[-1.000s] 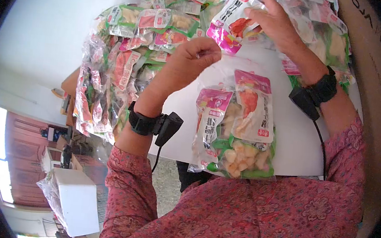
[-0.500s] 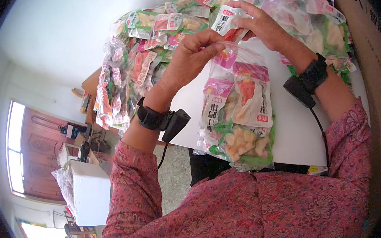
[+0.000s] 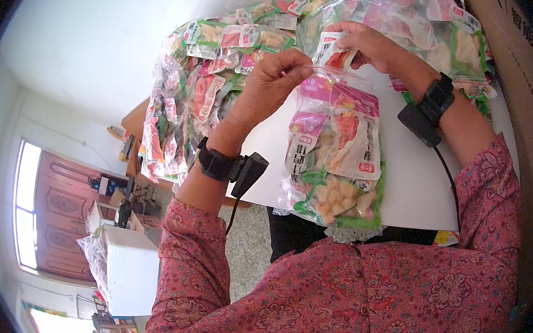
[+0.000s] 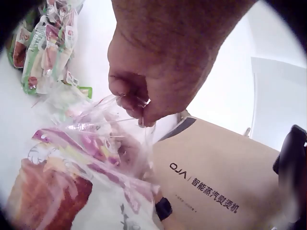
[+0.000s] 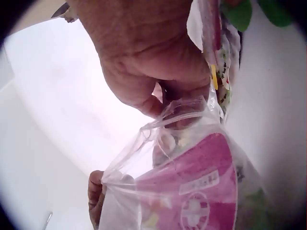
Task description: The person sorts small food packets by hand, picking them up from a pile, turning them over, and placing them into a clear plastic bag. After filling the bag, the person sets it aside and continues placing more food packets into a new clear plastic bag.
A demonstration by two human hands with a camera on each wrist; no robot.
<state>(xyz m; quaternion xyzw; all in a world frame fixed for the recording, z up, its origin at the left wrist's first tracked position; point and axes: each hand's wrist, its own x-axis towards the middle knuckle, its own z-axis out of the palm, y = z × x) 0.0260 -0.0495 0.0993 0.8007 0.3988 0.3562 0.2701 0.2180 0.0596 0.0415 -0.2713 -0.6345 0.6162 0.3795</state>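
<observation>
My left hand (image 3: 267, 87) pinches the rim of a clear zip bag (image 3: 344, 75) between thumb and fingers; the left wrist view shows that pinch on the bag (image 4: 81, 127) up close. Inside the bag lie a white-and-pink food packet (image 3: 358, 152) with a red food picture and a green-edged pack (image 3: 336, 198) of pale chunks. At the bag's mouth my right hand (image 3: 381, 51) grips another white-and-pink packet (image 3: 329, 44), its lower end down inside the bag. In the right wrist view the right hand's fingertips are partly hidden behind the film.
A large heap of similar bagged packets (image 3: 212, 66) covers the table's left and back. More filled bags (image 3: 405, 26) are piled at the back right. A brown cardboard box (image 4: 216, 167) with printed lettering stands along the right side. The white tabletop (image 3: 413, 192) shows beside the bag.
The right hand has brought its packet down into the bag's mouth, so that its pink end is now inside. The left hand has moved slightly right and now pinches the bag's rim.
</observation>
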